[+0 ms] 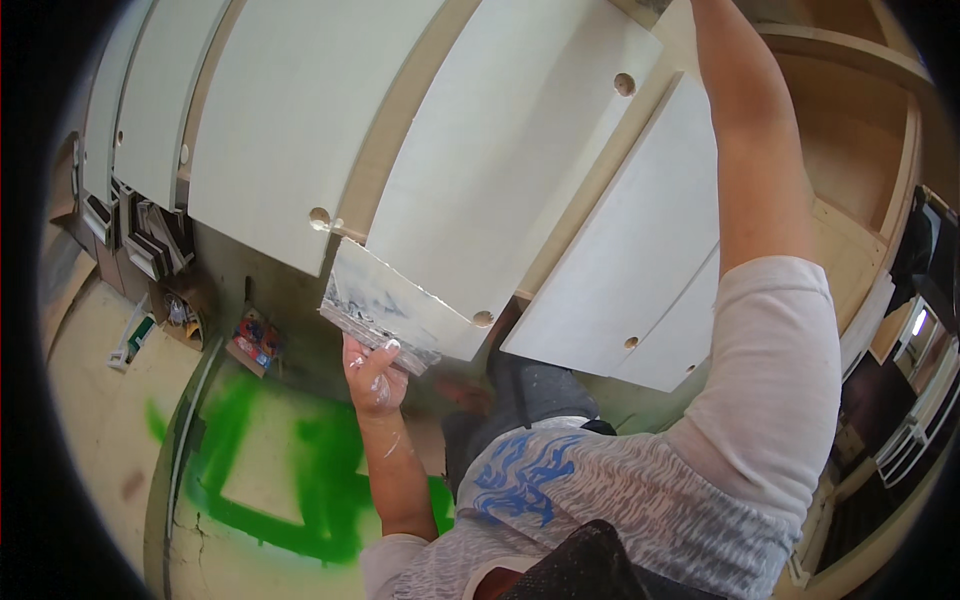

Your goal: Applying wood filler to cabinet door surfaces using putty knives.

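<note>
Fingers [353, 355] of the left hand [375, 385] grip the near edge of a smeared board [385, 300], with the thumb, tipped in white, laid over that edge and the rest curled partly out of sight beneath it. White paste marks the hand and streaks the forearm. The board, pale with grey and white smears, is left of centre, overlapping the near end of the middle white panel [520, 150]; whether the two touch is hard to tell. The right arm [750, 150] stretches up to the top edge, which cuts off the right hand, so I cannot tell whether it is clenched, released or grasping something. Under the white panels run pale wood strips [390, 130]; the left panel [290, 110] and the right panel [620, 240], like the middle one, have round holes, and a white smear sits beside the left panel's hole [319, 217]. A blue printed design [525, 475] shows on the grey-patterned shirt [640, 490], its lower part behind a dark cap [585, 565]. At left, a brown box [185, 310] holds small items too blurred to name; near it, a small carton [247, 357] carries red and blue packets [262, 335] whose print is too small to make out. At right, an open wooden cabinet [840, 140] bends into the black rim. Green paint [330, 470] covers part of the floor [265, 490], running behind the left forearm.
</note>
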### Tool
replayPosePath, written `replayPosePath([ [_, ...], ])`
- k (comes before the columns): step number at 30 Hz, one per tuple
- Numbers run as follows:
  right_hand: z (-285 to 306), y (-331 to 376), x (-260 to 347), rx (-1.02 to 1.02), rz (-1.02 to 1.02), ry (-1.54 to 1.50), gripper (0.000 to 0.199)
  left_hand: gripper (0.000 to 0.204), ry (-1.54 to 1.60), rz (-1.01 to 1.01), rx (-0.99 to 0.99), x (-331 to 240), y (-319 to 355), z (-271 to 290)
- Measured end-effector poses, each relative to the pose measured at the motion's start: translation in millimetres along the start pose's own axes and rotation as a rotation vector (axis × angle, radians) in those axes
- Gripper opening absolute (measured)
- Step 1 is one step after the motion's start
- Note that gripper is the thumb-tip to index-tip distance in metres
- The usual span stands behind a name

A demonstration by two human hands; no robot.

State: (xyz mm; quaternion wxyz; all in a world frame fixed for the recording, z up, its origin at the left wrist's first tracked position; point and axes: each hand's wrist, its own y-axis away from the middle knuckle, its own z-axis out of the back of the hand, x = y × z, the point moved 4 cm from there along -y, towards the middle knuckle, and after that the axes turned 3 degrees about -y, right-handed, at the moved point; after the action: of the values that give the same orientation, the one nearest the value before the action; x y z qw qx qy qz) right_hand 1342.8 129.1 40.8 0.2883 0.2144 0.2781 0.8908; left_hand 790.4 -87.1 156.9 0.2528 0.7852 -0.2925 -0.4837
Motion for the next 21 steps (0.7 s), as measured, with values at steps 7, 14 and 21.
replayPosePath([
  [7,13.3,5.3,28.8,-0.082,0.139,0.07,0.03,0.062,0.002,0.031,0.013,0.4,1.0,4.6],
  [14,20.3,66.1,1.5,-0.084,0.209,-0.2,0.029,0.063,0.019,0.026,0.036,-1.7,-1.2,-2.0],
  [21,-44.3,147.1,-88.6,-0.519,0.605,-0.075,0.039,0.062,0.003,0.041,0.048,6.8,-1.8,-1.5],
])
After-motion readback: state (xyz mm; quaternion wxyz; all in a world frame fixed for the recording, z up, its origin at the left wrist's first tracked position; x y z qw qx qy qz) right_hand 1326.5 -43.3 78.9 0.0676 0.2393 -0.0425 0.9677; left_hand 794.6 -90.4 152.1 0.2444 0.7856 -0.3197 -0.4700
